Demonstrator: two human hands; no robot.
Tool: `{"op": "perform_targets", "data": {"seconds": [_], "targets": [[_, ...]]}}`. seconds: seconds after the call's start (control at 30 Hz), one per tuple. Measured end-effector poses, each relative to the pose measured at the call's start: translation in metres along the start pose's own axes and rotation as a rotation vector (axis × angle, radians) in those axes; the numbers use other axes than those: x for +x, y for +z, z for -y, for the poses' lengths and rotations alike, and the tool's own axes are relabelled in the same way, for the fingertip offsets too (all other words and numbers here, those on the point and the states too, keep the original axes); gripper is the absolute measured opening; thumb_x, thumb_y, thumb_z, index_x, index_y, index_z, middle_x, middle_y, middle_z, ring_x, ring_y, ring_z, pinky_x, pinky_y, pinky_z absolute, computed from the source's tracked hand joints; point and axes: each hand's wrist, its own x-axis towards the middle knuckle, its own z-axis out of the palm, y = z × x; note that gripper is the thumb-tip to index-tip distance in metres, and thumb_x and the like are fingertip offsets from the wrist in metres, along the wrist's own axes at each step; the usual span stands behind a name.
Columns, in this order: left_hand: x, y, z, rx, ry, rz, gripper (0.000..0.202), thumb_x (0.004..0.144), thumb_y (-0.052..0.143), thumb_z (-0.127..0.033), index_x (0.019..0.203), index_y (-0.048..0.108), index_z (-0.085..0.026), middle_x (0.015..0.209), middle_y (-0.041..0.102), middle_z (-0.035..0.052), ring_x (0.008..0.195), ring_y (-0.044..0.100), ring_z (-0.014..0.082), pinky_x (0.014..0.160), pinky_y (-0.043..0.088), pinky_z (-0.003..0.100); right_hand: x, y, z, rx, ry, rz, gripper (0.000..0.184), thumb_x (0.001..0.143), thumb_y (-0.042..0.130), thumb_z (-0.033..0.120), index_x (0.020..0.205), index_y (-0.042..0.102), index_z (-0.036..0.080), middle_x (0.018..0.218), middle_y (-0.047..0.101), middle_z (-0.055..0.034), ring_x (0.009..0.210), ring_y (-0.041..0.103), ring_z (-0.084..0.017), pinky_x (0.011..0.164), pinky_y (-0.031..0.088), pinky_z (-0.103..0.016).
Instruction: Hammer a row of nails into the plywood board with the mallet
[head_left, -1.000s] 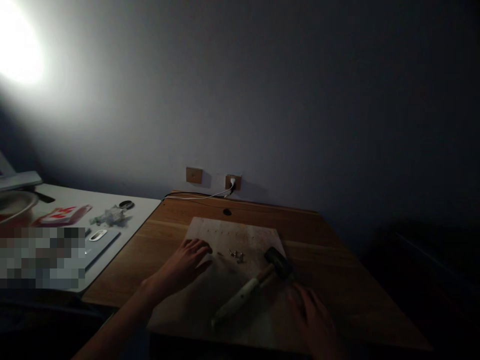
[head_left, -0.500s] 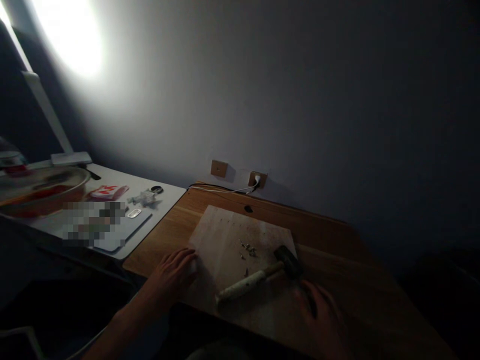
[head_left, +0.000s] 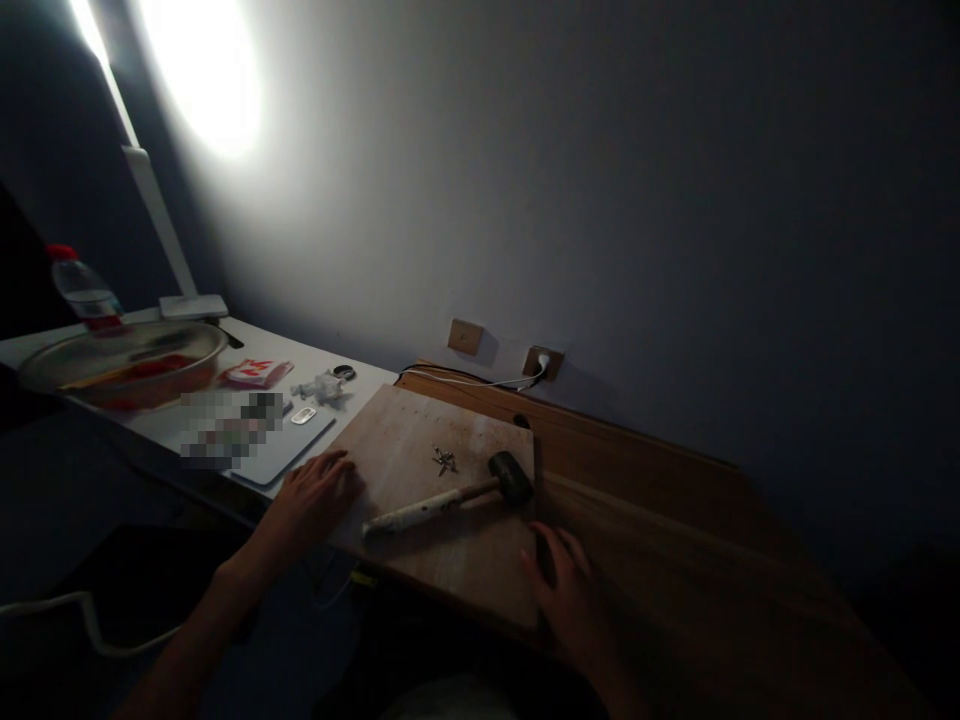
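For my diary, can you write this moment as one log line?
left hand: at left edge of board; right hand: at board's right edge; mallet: lying on board; metal pieces: clustered on board

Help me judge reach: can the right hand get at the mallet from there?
Probably yes: the right hand is by the right edge of the board, close to the mallet head, with nothing visible between.

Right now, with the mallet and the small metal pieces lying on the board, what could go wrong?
If the board tilts or jerks, the loose small metal pieces could scatter. The mallet lies across it unheld and might slide, its handle end being close to the board's edge. The right hand, near the mallet's head, could get knocked.
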Motion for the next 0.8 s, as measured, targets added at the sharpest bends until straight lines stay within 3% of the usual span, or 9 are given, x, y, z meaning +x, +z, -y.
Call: {"op": "perform_targets", "data": {"seconds": [0.23,0.5,0.8], "targets": [[0.001,-0.018,-0.004,0.12,-0.16,0.007,0.033,0.098,0.043,-0.039,0.112,0.066,-0.02,0.134,0.062,0.0157,0.118,0.063,0.0341,0.096,0.048,0.053,-0.007,0.005,-0.006,0.042,-0.196,-0.097,0.036,0.097,0.048,0.039,0.122,0.068,0.023,0.134,0.065,-0.0125,0.126,0.061,-0.029,0.108,0.05,-0.049],[0.008,-0.016,-0.005,0.087,-0.136,0.065,0.03,0.1,0.043,-0.037,0.112,0.064,-0.019,0.129,0.065,0.013,0.113,0.065,0.0291,0.094,0.048,0.046,-0.012,0.01,-0.004,-0.014,-0.284,-0.089,0.032,0.099,0.049,0.033,0.118,0.071,0.02,0.122,0.073,-0.0101,0.125,0.059,-0.03,0.105,0.052,-0.047],[0.011,-0.014,-0.016,0.124,-0.174,0.032,0.034,0.1,0.044,-0.041,0.121,0.061,-0.02,0.134,0.055,0.0166,0.102,0.067,0.0285,0.084,0.053,0.042,-0.007,0.009,-0.007,-0.203,-0.33,-0.134,0.035,0.102,0.046,0.039,0.118,0.071,0.021,0.116,0.075,-0.0102,0.123,0.06,-0.031,0.103,0.048,-0.05]]}}
